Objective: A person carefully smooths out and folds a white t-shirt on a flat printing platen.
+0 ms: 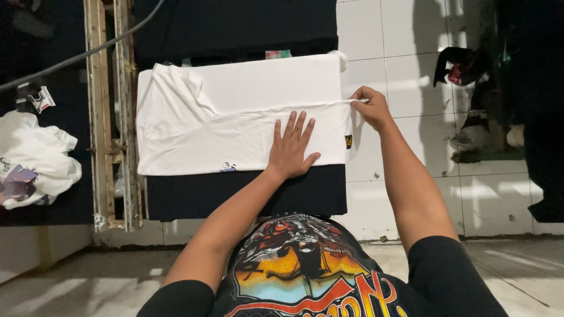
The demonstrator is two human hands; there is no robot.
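A white t-shirt (223, 117) lies folded lengthwise on a dark flat board (235, 194). My left hand (291, 148) rests flat on the shirt's near half, fingers spread, pressing it down. My right hand (371, 107) pinches the folded edge of the shirt at its right end, over the board's edge. A small yellow tag (348, 141) shows at the shirt's right hem, and a small print (228, 168) sits at its near edge.
A wooden frame (108, 111) runs along the board's left side, with a cable (76, 56) crossing above it. Crumpled white printed clothes (35, 158) lie at the left. White tiled wall (411, 76) and dark hanging garments (470, 64) are at the right.
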